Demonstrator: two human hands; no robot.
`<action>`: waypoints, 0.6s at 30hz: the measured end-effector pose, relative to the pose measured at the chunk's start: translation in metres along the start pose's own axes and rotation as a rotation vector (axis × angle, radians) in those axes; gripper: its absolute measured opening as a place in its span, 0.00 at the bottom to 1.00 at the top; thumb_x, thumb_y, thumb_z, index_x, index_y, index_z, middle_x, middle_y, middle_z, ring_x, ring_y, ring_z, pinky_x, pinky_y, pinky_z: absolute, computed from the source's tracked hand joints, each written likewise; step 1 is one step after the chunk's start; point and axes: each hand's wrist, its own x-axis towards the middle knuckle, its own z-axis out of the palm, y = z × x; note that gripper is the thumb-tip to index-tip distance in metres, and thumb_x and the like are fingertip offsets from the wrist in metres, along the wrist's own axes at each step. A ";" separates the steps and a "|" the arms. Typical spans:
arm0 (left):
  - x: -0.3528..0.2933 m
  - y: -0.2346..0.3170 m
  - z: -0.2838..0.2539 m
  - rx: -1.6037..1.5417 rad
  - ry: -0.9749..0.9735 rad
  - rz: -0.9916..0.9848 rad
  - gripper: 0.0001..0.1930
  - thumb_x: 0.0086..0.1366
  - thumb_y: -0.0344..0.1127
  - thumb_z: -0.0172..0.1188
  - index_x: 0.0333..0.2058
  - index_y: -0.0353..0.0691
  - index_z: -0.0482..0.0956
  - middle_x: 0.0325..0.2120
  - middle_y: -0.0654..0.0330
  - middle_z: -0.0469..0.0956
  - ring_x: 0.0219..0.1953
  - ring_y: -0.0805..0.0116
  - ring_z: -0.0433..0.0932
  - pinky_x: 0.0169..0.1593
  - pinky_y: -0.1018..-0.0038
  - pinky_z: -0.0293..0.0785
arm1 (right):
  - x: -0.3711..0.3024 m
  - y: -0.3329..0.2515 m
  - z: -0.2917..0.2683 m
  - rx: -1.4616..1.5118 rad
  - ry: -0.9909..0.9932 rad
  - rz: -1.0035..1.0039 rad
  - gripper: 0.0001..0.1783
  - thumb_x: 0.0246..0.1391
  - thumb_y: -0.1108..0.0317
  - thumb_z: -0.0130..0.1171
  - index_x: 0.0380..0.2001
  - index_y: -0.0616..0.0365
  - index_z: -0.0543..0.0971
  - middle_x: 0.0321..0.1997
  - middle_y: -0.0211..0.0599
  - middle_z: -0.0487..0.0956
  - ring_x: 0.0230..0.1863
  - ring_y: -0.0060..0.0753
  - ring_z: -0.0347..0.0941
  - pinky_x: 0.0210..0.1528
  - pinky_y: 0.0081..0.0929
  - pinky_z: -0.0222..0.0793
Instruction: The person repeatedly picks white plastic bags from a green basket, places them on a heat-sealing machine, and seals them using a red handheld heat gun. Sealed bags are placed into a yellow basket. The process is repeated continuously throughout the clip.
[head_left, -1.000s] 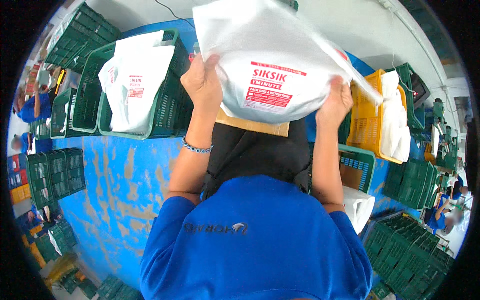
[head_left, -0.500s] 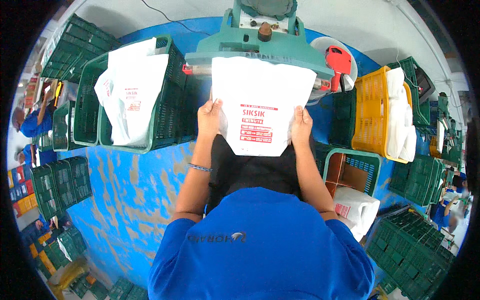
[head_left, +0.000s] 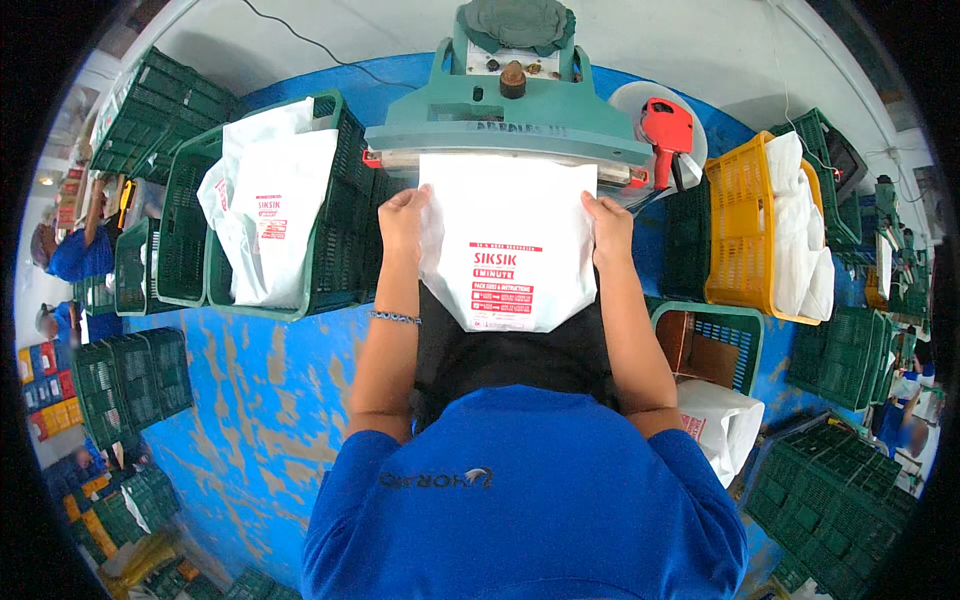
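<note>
So the white bag (head_left: 510, 210) is held flat right in front of the green machine (head_left: 510, 120), on the wearer's side of it, with the top edge lined up along the machine's long bar (head_left: 392, 160). The left side is pinched by the left hand (head_left: 403, 222) and the right side is gripped by the right hand (head_left: 612, 228); most of the right fingers are hidden behind, so their exact curl can't be told. Whether the edge is tucked under the bar or just laid against it can't be made out either, tbh. Biggest risk imo: if one side gets tugged harder, the mouth could be skewed against the machine, and if tension is let off, a wrinkle could get trapped there. Fingertips are near the front of the machine too, so they could be nipped if the bar came down. No prop can be seen under the bottom end, so if it's heavy, the grip might be dragged loose. The red handheld tool (head_left: 668, 130), just right of the machine, could also be knocked if the right hand were swung wide.
</note>
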 end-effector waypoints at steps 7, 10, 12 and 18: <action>0.025 0.012 0.005 -0.157 -0.099 0.008 0.09 0.54 0.27 0.63 0.33 0.26 0.78 0.30 0.54 0.79 0.28 0.71 0.77 0.34 0.77 0.73 | 0.025 -0.011 0.008 0.148 0.000 -0.025 0.11 0.49 0.69 0.61 0.30 0.70 0.80 0.29 0.32 0.77 0.29 0.23 0.69 0.35 0.22 0.63; 0.034 0.017 0.010 -0.229 -0.119 -0.045 0.10 0.55 0.26 0.62 0.35 0.25 0.78 0.32 0.53 0.79 0.31 0.68 0.78 0.36 0.75 0.74 | 0.031 -0.018 0.009 0.138 -0.046 0.000 0.15 0.50 0.70 0.60 0.37 0.73 0.78 0.36 0.37 0.79 0.37 0.26 0.71 0.43 0.24 0.64; 0.037 0.014 0.011 -0.216 -0.105 -0.047 0.11 0.55 0.27 0.61 0.36 0.25 0.78 0.33 0.53 0.79 0.33 0.67 0.78 0.38 0.73 0.74 | 0.031 -0.019 0.007 0.103 -0.032 -0.048 0.14 0.51 0.70 0.60 0.36 0.72 0.79 0.36 0.36 0.79 0.37 0.26 0.71 0.43 0.23 0.64; 0.037 0.002 0.007 -0.181 -0.091 -0.071 0.10 0.57 0.31 0.58 0.34 0.29 0.78 0.31 0.57 0.78 0.32 0.70 0.77 0.37 0.75 0.72 | 0.025 -0.020 0.003 0.041 -0.034 0.031 0.12 0.51 0.69 0.59 0.35 0.70 0.79 0.35 0.33 0.78 0.36 0.24 0.70 0.43 0.23 0.63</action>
